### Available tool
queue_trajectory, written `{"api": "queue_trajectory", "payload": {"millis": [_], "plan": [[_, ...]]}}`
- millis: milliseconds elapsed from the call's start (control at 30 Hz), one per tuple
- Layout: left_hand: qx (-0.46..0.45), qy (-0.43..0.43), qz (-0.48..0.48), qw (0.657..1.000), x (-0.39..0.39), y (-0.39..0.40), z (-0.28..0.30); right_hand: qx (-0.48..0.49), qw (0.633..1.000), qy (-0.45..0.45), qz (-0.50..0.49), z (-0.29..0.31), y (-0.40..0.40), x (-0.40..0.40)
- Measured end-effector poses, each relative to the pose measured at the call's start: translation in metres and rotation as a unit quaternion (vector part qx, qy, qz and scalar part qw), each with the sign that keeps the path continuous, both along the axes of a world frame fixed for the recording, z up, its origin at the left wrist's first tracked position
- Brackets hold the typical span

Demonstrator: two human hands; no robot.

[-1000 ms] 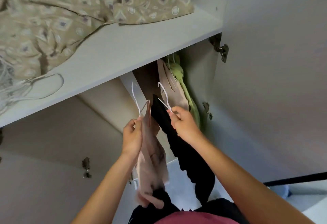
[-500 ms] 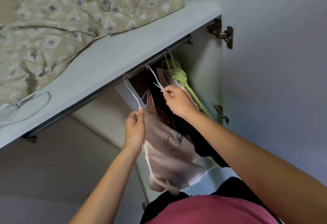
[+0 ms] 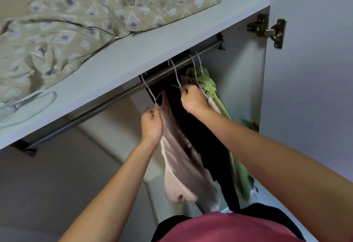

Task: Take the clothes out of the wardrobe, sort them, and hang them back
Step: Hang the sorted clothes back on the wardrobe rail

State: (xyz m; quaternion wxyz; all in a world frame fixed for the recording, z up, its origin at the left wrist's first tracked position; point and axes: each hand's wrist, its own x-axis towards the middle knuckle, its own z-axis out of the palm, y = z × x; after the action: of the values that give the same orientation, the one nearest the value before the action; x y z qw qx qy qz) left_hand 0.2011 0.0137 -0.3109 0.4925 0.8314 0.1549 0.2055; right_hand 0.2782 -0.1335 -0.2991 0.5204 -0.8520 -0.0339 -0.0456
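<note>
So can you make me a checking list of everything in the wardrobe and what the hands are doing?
Surface: white shelf above a grey rail.
Job's things: pink top and black garment on white wire hangers, hooks at the rail; green garment hangs at the right end.
Clutter: patterned cloth bunched on the shelf; clear plastic hanger beside it.
Fingers: left hand pinches the pink top's hanger; right hand pinches the black garment's hanger.
Cables: nothing seen.
Surroundings: open door with metal hinge on the right.
</note>
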Motion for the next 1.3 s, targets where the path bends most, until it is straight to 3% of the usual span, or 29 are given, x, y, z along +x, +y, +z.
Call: {"api": "queue_trajectory", "payload": {"millis": [200, 300, 433, 500, 633, 833, 1000, 1300], "plan": [[0.027, 0.065, -0.031, 0.997, 0.023, 0.004, -0.017, -0.057, 0.998, 0.014, -0.012, -0.016, 0.012, 0.010], [0.024, 0.070, -0.063, 0.995, 0.030, 0.001, -0.024, -0.124, 0.991, -0.036, -0.025, -0.015, 0.012, 0.006], [0.021, 0.082, -0.102, 0.991, 0.042, -0.003, -0.027, -0.308, 0.935, -0.173, -0.038, -0.025, -0.002, -0.006], [0.023, 0.089, -0.114, 0.989, 0.047, -0.006, -0.026, -0.347, 0.912, -0.207, -0.071, -0.035, -0.014, -0.008], [0.043, 0.107, -0.125, 0.985, 0.062, -0.013, -0.027, -0.357, 0.913, -0.181, -0.077, -0.055, -0.037, -0.009], [0.063, 0.139, -0.148, 0.977, 0.089, -0.042, -0.029, -0.299, 0.946, -0.122, -0.012, -0.060, -0.068, 0.009], [0.055, 0.174, -0.155, 0.971, 0.113, -0.077, -0.030, -0.277, 0.950, -0.140, -0.003, -0.059, -0.096, 0.024], [0.029, 0.205, -0.139, 0.968, 0.131, -0.121, -0.023, -0.265, 0.958, -0.085, 0.068, -0.059, -0.146, 0.058]]}}
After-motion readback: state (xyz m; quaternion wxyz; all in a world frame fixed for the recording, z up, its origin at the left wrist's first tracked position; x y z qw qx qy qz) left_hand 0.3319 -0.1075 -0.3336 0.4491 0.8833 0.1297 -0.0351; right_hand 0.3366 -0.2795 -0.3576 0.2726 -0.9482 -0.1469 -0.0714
